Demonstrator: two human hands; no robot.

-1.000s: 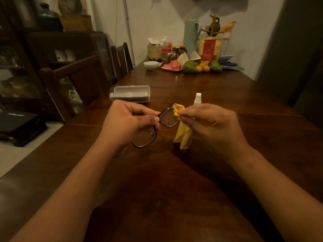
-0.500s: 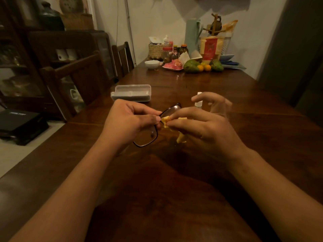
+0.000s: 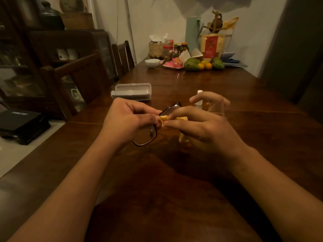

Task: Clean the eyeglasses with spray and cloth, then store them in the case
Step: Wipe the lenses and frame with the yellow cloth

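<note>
Here the eyeglasses [image 3: 145,137] sit between the two hands, over the bench [image 3: 174,180], and their long axis runs on a slant: one lens low and close to the person, the other up and away toward the right. The left hand [image 3: 129,119] has its fingers curled round the frame near the middle, above the nearer lens, and steadies it. The right hand [image 3: 201,124] pinches the yellow cloth [image 3: 164,118] between thumb and forefinger just at the inner edge of the farther lens, touching the left fingertips or nearly so; its other fingers are spread and blurred, and a tail of cloth hangs below the palm.

So the rubbing stroke, as I judge it, has to travel along that slant, outward from the bridge toward the far rim, since the farther lens lies on the right hand's side. The nearer lens lies below the left hand and is bare of cloth.

The open case [image 3: 132,92] lies on the bench beyond the left hand, which is the nearer one to it. The spray bottle [image 3: 199,95] stands just behind the right hand.
</note>
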